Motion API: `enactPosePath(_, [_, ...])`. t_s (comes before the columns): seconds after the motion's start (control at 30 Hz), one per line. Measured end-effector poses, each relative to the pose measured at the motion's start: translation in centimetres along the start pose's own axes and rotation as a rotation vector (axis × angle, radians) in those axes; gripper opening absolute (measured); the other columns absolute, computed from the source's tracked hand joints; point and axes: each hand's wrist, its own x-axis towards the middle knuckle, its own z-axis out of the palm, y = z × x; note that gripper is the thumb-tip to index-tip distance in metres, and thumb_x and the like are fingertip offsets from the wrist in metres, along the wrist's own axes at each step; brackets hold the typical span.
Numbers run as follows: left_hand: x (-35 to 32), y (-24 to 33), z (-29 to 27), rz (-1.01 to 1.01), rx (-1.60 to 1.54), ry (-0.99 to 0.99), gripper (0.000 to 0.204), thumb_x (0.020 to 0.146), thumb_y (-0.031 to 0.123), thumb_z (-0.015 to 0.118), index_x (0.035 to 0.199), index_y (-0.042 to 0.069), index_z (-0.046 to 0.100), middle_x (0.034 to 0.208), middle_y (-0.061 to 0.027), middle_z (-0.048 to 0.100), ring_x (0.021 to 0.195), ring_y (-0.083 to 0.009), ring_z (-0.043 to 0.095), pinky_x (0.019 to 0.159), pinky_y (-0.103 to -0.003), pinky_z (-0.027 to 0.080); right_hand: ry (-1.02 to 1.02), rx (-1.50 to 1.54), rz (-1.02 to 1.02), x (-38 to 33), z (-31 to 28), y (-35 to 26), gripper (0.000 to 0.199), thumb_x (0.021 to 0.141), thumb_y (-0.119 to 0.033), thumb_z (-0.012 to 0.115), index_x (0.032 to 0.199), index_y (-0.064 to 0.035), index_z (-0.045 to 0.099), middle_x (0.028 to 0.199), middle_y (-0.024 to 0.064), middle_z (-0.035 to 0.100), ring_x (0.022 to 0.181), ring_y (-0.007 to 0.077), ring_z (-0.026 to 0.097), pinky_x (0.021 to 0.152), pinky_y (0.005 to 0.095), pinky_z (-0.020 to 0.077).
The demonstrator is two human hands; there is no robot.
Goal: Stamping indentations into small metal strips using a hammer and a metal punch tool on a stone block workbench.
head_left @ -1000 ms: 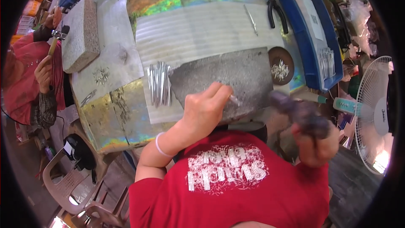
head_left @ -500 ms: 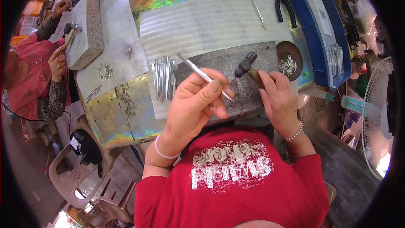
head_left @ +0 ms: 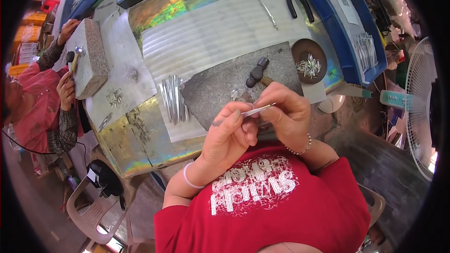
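Observation:
My left hand [head_left: 229, 133] is closed around a slim silver metal rod [head_left: 253, 111], which points right. The thumb and fingers of my right hand [head_left: 290, 119] pinch together at the rod's narrow end; any small piece between them is hidden. Just beyond my right hand, a ball-peen hammer [head_left: 258, 72] with a dark head lies on a grey stone slab [head_left: 211, 86], its handle partly covered by the hand. On the slab near my fingertips is a small clear plastic piece [head_left: 240, 94]. A bundle of silver rods [head_left: 174, 98] lies left of the slab.
A round brown dish [head_left: 321, 58] of small metal pieces sits right of the slab. Black-handled pliers [head_left: 298, 1] and a thin metal tool [head_left: 268, 13] lie farther back. A blue tray [head_left: 344, 33] borders the right side. At left, a co-worker holds a hammer by a stone block [head_left: 91, 58].
My right hand has left the hammer handle and come to the rod's tip. The rod, in my left hand, has tilted flatter. The view has shifted slightly.

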Motion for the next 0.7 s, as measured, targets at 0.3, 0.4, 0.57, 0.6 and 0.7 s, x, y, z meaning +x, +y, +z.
enactPosePath(0.3, [-2.9, 1.8, 1.0, 0.117, 1.068, 0.129, 0.017, 0.083, 0.000, 0.067, 0.099, -0.003, 0.062, 0.086, -0.0091, 0.069, 0.073, -0.0078, 0.064, 0.062, -0.021, 0.048, -0.194, 0.091, 0.414, 1.0, -1.1, -1.6, 0.008, 0.088, -0.004, 0.063, 0.093, 0.0024, 0.062, 0.085, 0.0008, 0.058, 0.078, 0.0043, 0.055, 0.066, 0.0180, 0.0437])
enactPosePath(0.4, [-2.8, 2.0, 0.9, 0.145, 1.242, 0.068, 0.014, 0.085, 0.006, 0.068, 0.096, 0.001, 0.060, 0.071, -0.0049, 0.068, 0.065, -0.0038, 0.061, 0.059, -0.020, 0.047, -0.171, 0.177, 0.522, 1.3, 0.0, -1.5, 0.006, 0.084, -0.002, 0.065, 0.089, 0.0019, 0.063, 0.084, 0.0034, 0.057, 0.075, 0.0080, 0.054, 0.063, 0.0202, 0.0433])
enactPosePath(0.57, [-2.7, 2.4, 0.6, -0.022, 0.970, 0.052, 0.012, 0.088, 0.006, 0.063, 0.095, 0.000, 0.056, 0.075, -0.0054, 0.068, 0.069, -0.0058, 0.062, 0.063, -0.022, 0.048, -0.221, 0.266, 0.650, 1.6, 0.6, -1.1, 0.009, 0.088, -0.003, 0.063, 0.093, 0.0037, 0.061, 0.074, 0.0032, 0.062, 0.068, 0.0060, 0.060, 0.058, 0.0185, 0.0475])
enactPosePath(0.6, [-2.7, 2.4, 0.6, -0.054, 0.897, 0.040, 0.012, 0.090, 0.006, 0.062, 0.096, 0.000, 0.054, 0.077, -0.0059, 0.068, 0.071, -0.0068, 0.062, 0.066, -0.023, 0.049, -0.221, 0.265, 0.654, 1.7, 0.7, -1.0, 0.009, 0.088, -0.003, 0.063, 0.093, 0.0037, 0.061, 0.074, 0.0032, 0.062, 0.068, 0.0060, 0.060, 0.058, 0.0185, 0.0475])
enactPosePath(0.7, [-2.5, 2.8, 0.4, -0.125, 0.753, 0.042, 0.013, 0.090, 0.005, 0.060, 0.098, -0.001, 0.052, 0.082, -0.0075, 0.068, 0.076, -0.0093, 0.062, 0.072, -0.024, 0.049, -0.228, 0.244, 0.676, 2.0, 0.9, -0.3, 0.009, 0.088, -0.004, 0.063, 0.093, 0.0034, 0.062, 0.075, 0.0028, 0.063, 0.067, 0.0059, 0.061, 0.057, 0.0190, 0.0478])
